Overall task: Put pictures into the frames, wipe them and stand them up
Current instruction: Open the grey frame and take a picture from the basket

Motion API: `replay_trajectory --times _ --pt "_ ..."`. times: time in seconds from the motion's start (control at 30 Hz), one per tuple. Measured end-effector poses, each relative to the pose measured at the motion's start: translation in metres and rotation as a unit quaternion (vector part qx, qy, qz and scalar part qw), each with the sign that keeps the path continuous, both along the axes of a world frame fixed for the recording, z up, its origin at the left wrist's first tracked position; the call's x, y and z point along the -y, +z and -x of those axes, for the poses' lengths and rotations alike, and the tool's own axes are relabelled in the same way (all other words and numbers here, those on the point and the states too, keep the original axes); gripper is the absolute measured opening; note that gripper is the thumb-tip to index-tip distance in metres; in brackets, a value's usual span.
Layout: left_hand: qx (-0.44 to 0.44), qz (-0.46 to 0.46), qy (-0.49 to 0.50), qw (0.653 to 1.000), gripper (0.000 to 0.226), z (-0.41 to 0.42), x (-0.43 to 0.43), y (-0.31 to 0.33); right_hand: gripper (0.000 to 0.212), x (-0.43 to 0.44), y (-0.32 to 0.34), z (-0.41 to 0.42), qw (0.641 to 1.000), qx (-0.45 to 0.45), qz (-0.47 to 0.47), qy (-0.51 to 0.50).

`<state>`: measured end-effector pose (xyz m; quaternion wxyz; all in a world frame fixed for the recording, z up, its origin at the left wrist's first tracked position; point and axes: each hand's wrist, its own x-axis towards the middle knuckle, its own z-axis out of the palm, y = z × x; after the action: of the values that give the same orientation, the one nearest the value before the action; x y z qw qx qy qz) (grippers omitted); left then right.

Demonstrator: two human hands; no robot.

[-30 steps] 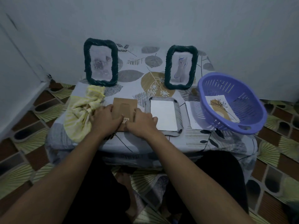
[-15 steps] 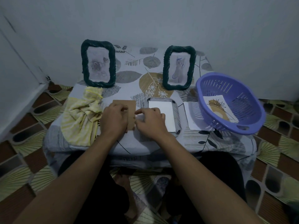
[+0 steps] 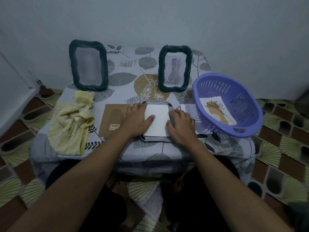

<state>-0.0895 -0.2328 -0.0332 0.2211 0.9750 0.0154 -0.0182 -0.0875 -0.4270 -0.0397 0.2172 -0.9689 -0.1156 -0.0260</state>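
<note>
Blurred picture (image 3: 88, 66) in left standing frame (image 3: 72, 64); flat frame (image 3: 153, 139) mostly beneath white sheet (image 3: 158, 119)

Dim on my feed — plain pale wall (image 3: 150, 17) behind, tile floor (image 3: 284, 156) w/ brown n green fan pattern, table (image 3: 150, 158) under a leaf-print cloth (image 3: 123, 77).

Everything I see is dim and bluish, flatly lit, shadows soft. The left standing frame (image 3: 88, 65) is smeared with blur, its picture unreadable; the floor (image 3: 284, 156) bows at the wide-angle edges.
</note>
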Motion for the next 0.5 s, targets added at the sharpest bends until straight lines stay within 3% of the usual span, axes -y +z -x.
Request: replay_trajectory --times 0.17,0.5 --pt "-0.009 -0.064 -0.004 0.998 0.068 -0.0038 0.0055 -0.0011 0.051 0.0019 -0.0068 0.001 1.0 0.009 0.009 0.011" --pt "0.012 -0.077 0.007 0.997 0.068 -0.0046 0.0079 -0.0043 0.055 0.0022 -0.0107 -0.0003 1.0 0.022 0.005 0.003"
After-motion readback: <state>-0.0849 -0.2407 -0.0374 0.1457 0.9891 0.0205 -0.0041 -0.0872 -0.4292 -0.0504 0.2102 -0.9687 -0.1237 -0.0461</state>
